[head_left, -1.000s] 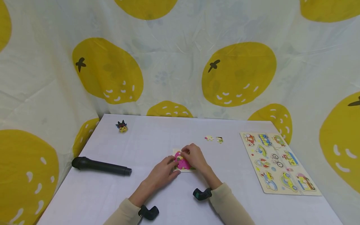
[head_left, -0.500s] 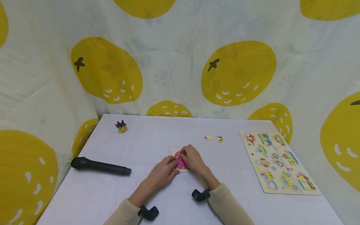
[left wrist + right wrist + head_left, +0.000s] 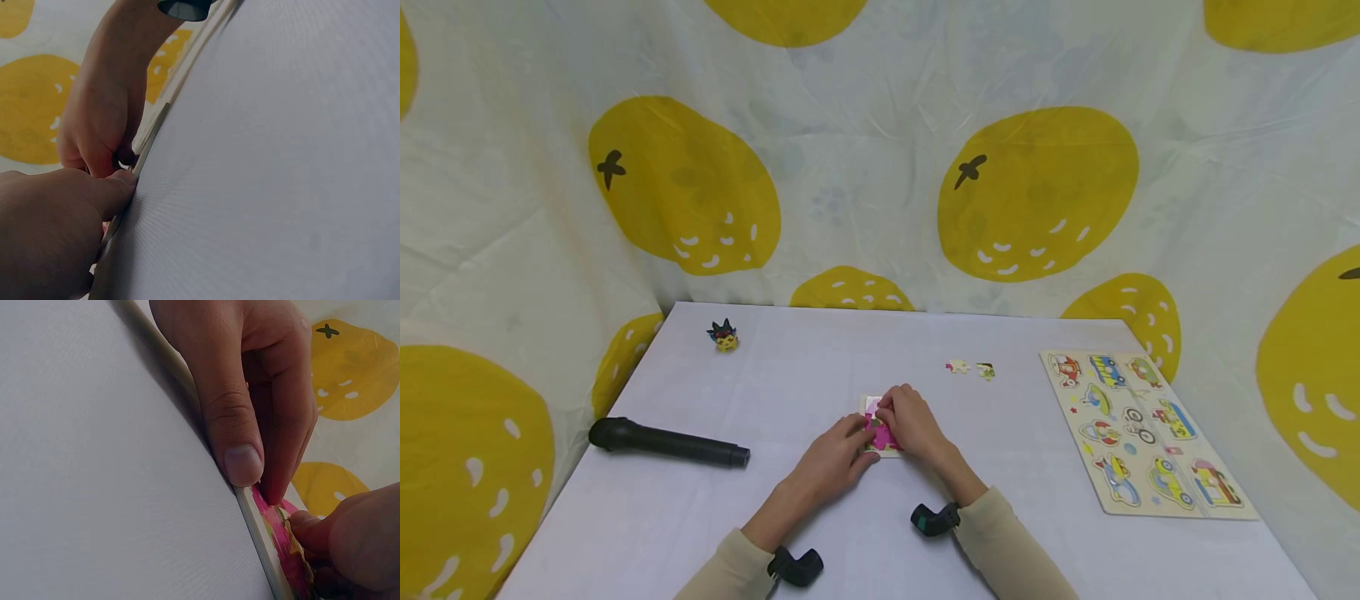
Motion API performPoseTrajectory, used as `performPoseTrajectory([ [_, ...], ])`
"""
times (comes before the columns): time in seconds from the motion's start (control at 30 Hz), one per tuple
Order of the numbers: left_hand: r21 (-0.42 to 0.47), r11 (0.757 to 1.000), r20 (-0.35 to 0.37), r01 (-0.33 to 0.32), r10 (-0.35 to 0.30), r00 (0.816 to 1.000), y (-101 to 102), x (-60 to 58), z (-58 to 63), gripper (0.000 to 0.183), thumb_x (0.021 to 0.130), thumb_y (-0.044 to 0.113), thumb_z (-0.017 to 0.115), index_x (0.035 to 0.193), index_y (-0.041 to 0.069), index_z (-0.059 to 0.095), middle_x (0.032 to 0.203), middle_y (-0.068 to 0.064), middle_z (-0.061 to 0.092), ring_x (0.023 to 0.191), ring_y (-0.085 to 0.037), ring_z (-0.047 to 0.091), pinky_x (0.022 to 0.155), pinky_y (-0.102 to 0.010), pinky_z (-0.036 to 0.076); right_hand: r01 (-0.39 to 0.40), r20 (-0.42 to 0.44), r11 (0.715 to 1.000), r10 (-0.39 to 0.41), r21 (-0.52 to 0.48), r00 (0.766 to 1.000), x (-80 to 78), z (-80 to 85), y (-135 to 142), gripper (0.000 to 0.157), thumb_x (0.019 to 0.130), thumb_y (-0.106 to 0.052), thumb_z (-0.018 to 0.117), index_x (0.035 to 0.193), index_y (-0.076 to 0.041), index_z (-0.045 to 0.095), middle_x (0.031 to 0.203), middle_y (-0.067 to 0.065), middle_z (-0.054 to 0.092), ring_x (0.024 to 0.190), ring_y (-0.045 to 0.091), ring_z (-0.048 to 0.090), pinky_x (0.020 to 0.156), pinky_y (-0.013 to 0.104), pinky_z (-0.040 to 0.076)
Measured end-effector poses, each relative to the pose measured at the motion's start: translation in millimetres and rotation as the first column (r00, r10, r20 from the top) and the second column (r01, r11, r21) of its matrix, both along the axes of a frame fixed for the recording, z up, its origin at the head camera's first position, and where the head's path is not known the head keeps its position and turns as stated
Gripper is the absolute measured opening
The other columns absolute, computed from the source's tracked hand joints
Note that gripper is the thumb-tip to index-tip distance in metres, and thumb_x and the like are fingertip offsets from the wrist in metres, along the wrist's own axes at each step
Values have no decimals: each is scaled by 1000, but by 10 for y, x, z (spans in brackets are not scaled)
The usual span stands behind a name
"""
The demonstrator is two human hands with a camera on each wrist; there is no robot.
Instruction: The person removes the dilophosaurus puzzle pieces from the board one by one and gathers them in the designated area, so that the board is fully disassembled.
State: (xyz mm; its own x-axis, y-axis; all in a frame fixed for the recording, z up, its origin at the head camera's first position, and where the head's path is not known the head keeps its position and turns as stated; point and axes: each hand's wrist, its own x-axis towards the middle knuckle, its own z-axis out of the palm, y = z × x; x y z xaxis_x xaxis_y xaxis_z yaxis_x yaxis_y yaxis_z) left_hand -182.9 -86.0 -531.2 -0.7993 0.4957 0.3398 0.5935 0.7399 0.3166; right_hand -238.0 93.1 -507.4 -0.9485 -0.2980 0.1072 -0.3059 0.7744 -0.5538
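A small pink jigsaw puzzle [image 3: 874, 427] in a pale tray lies mid-table, partly covered by both hands. My left hand [image 3: 835, 457] holds its near left corner; the right wrist view shows that thumb [image 3: 242, 464] against the tray's edge and the fingers bent down onto the picture. From the far right side, my right hand [image 3: 916, 423] reaches over the puzzle. Its thumb and a finger pinch a thin puzzle piece [image 3: 301, 549], mostly hidden, at the picture's surface. Beyond the hands lie two loose puzzle pieces [image 3: 958, 367].
A wooden board [image 3: 1093, 492] with vehicle pieces lies at the right side of the table. On the left is a black microphone [image 3: 673, 443]. Farther back stands a small dark-and-yellow figurine [image 3: 725, 337]. A patterned curtain [image 3: 857, 192] hangs behind the table.
My right hand has shifted slightly left over the puzzle, then stayed there. A pale patch now shows at the puzzle's far left, where pink showed before. My left hand has barely moved.
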Motion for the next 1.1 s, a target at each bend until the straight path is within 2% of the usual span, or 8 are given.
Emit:
performPoseTrajectory([
  [0.17, 3, 1000, 18, 1, -1, 1000, 0, 6, 20, 42, 92, 33, 72, 125, 7, 69, 129, -10, 62, 119, -23, 62, 100, -37, 55, -3, 5, 997, 3, -74, 1000, -19, 0, 1, 13, 94, -16, 69, 100, -5, 66, 92, 6, 65, 81, 15, 53, 74, 29, 48],
  [0.33, -1, 1000, 36, -4, 4, 999, 2, 13, 48, 44, 92, 34, 72, 127, 7, 68, 131, -10, 62, 121, -24, 62, 101, -37, 55, 3, 35, 990, 2, -141, 999, -22, 15, -2, 10, 95, -15, 69, 100, -8, 67, 91, 3, 69, 76, 11, 54, 69, 23, 47],
  [0.5, -11, 1000, 56, -14, 15, 998, -2, 11, 59, 46, 93, 37, 71, 129, 9, 67, 133, -9, 61, 122, -23, 61, 101, -37, 54, 8, 62, 985, 3, -174, 998, -30, 21, 11, 10, 94, -15, 70, 101, -9, 68, 91, 2, 70, 74, 10, 54, 65, 20, 45],
  [0.8, -20, 1000, 57, -22, 23, 998, 6, 8, 36, 46, 94, 39, 70, 129, 10, 67, 134, -8, 61, 123, -21, 61, 102, -35, 54, -14, 61, 980, 26, -200, 998, -56, -17, 51, 11, 93, -15, 71, 103, -10, 70, 92, 2, 72, 76, 9, 56, 67, 19, 47],
  [0.97, -11, 1000, 36, -18, 19, 999, 11, 11, 40, 45, 93, 37, 71, 128, 8, 68, 131, -9, 62, 121, -22, 62, 101, -36, 54, 27, 81, 968, -7, -248, 997, -81, -8, 89, 9, 94, -15, 70, 102, -12, 71, 92, 0, 71, 77, 10, 57, 68, 21, 48],
  [1.1, -27, 999, 57, -34, 35, 998, 13, 17, 42, 46, 94, 39, 69, 130, 10, 67, 133, -7, 61, 122, -21, 61, 102, -35, 54, 86, 101, 953, -59, -291, 993, -106, 7, 140, 10, 94, -17, 68, 104, -13, 70, 93, 0, 70, 78, 12, 56, 66, 21, 47],
])
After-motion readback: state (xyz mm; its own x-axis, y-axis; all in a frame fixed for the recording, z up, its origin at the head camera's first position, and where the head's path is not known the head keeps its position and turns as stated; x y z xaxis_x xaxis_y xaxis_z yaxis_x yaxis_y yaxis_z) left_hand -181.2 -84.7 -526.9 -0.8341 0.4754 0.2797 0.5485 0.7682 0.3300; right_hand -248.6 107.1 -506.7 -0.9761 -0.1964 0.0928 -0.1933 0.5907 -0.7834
